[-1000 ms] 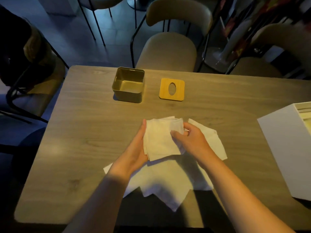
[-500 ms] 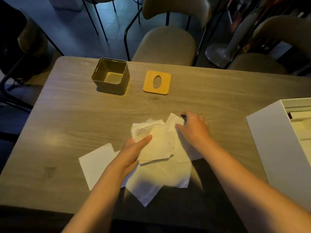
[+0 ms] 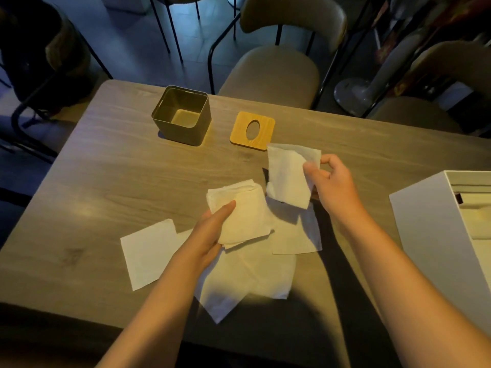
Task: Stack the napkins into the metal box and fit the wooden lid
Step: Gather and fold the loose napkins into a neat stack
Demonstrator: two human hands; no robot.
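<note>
The left hand (image 3: 212,235) holds a napkin stack (image 3: 244,216); the right hand (image 3: 332,181) pinches one napkin (image 3: 288,176) near the wooden lid (image 3: 261,139).

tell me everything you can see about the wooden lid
The wooden lid is a flat square with rounded corners, in light yellowish wood with visible grain. An oval hole is cut through its middle. It lies flat on the table, turned slightly askew, just right of the open metal box and apart from it. Neither hand touches it. The napkin lifted by the right hand overlaps its near right corner in view; whether they touch cannot be told.
</note>
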